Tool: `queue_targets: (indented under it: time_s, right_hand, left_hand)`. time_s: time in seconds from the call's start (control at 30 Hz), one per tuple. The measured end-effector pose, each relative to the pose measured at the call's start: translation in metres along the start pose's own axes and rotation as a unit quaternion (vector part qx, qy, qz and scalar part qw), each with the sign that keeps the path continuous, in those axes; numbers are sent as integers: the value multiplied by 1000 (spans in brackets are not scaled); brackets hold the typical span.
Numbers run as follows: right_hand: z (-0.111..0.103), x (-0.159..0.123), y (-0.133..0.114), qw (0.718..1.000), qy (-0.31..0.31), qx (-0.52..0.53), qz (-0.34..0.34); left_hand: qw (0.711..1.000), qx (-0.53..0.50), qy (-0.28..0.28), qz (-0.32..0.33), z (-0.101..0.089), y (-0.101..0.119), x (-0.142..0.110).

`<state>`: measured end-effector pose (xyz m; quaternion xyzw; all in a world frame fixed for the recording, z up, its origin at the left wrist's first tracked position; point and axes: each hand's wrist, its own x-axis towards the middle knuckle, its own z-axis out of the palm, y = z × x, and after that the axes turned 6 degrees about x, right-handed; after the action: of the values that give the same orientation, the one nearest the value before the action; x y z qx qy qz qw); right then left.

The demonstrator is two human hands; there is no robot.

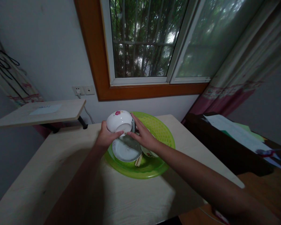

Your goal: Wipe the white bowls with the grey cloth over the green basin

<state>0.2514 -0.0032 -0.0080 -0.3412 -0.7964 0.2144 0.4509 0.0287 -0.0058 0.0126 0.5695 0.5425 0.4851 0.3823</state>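
A white bowl (119, 121) with a red rose on its side is tilted so its foot ring faces me, held up over a green plastic basin (142, 175). My left hand (105, 136) grips the bowl from the left, thumb near the foot ring. On the other side my right hand (144, 134) is closed against it, with something grey (133, 125), perhaps a cloth, between fingers and bowl. Below, in the basin, lie a larger white bowl (126, 151), a patterned dish (148, 152) half hidden by my right arm, and wooden chopsticks (138, 161).
The basin stands on a light wooden table (121, 200). At the left is a raised shelf (67, 114) with black supports, near a wall socket (78, 90) with a plugged-in cable. A window is behind; papers (234, 128) lie on dark furniture at the right.
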Motion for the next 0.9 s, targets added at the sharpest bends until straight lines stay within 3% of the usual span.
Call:
queue_targets:
  time_s: [0.37, 0.53, 0.9]
  right_hand:
    - [-1, 1, 2, 995, 48, 76, 53]
    - [-5, 4, 0, 995, 56, 64, 46]
    - [-11, 2, -2, 999, 28, -13, -33]
  left_hand:
    - [998, -41, -50, 21, 0, -11, 3]
    - [996, -40, -39, 63, 0, -14, 4]
    - [995, 64, -74, 13, -5, -1, -2]
